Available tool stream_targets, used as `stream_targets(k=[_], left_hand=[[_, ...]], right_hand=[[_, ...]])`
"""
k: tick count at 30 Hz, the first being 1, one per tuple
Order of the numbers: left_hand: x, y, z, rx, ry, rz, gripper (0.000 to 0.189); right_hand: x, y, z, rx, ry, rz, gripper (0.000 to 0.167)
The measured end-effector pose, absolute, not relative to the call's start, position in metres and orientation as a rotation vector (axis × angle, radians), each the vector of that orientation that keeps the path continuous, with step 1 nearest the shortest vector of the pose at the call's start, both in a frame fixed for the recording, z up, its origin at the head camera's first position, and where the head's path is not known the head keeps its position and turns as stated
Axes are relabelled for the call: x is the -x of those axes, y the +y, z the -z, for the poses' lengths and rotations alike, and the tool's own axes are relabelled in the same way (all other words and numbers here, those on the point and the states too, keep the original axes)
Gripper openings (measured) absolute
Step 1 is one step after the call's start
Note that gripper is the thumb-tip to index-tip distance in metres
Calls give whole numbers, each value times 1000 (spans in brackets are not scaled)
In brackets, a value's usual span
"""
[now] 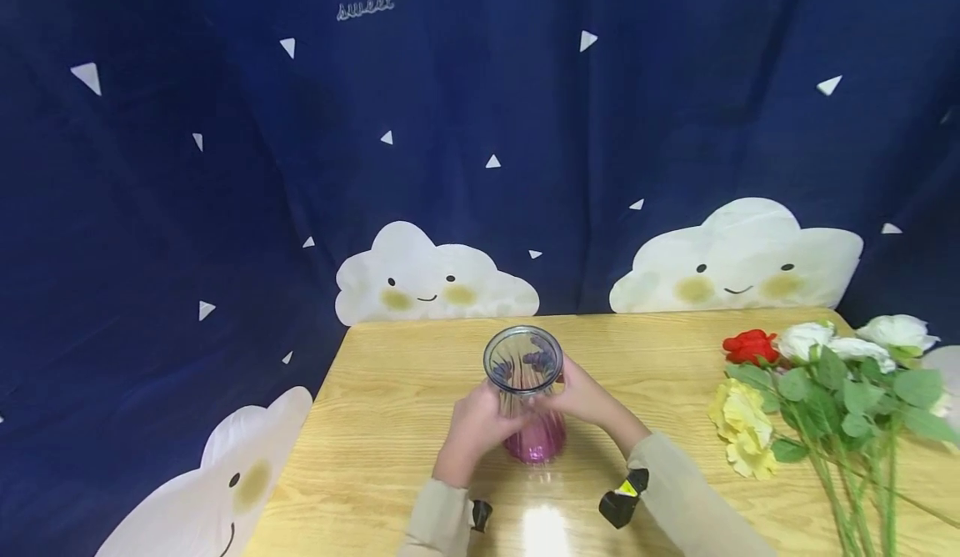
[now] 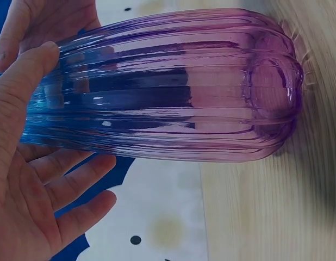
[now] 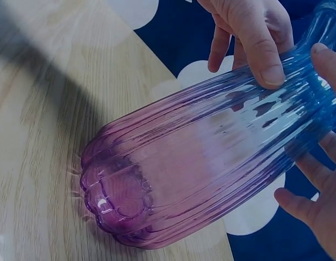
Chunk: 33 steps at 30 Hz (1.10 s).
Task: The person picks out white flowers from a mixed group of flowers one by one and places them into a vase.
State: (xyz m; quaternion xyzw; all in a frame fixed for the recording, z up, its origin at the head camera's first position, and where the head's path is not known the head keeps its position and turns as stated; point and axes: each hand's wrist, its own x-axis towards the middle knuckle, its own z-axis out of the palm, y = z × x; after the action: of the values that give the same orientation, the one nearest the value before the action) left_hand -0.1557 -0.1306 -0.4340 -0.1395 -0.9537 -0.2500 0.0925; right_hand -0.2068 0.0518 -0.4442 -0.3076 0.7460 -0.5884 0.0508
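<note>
A ribbed glass vase (image 1: 536, 440), blue at the rim and fading to pink-purple at its base, stands on the wooden table in the head view. My left hand (image 1: 476, 425) holds it from the left just below the rim, thumb across the front. From the other side my right hand (image 1: 588, 394) grips the same upper part, its thumb also on the near face. In the left wrist view the vase's purple base (image 2: 274, 92) meets the wood grain. Fingers (image 3: 298, 204) of the right hand curve around the blue end in the right wrist view.
To the right lie artificial flowers on long green stems (image 1: 847, 490): a red rose (image 1: 750, 346), yellow blooms (image 1: 742, 428) and several white ones (image 1: 806, 340). The light wooden table (image 1: 390, 390) ends at a navy curtain (image 1: 465, 82) printed with clouds and triangles.
</note>
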Motion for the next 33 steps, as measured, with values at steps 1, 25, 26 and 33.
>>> stream_targets(k=[1, 25, 26, 33], left_hand=[[155, -129, 434, 411, -2833, 754, 70], [153, -121, 437, 388, -2851, 910, 78], [153, -121, 437, 389, -2852, 908, 78], [152, -117, 436, 402, -2854, 916, 81]], right_hand=[[206, 54, 444, 936, 2275, 1782, 80], [192, 167, 469, 450, 2692, 1654, 61], [191, 172, 470, 420, 2707, 1640, 60], [178, 209, 477, 285, 2815, 1538, 59]])
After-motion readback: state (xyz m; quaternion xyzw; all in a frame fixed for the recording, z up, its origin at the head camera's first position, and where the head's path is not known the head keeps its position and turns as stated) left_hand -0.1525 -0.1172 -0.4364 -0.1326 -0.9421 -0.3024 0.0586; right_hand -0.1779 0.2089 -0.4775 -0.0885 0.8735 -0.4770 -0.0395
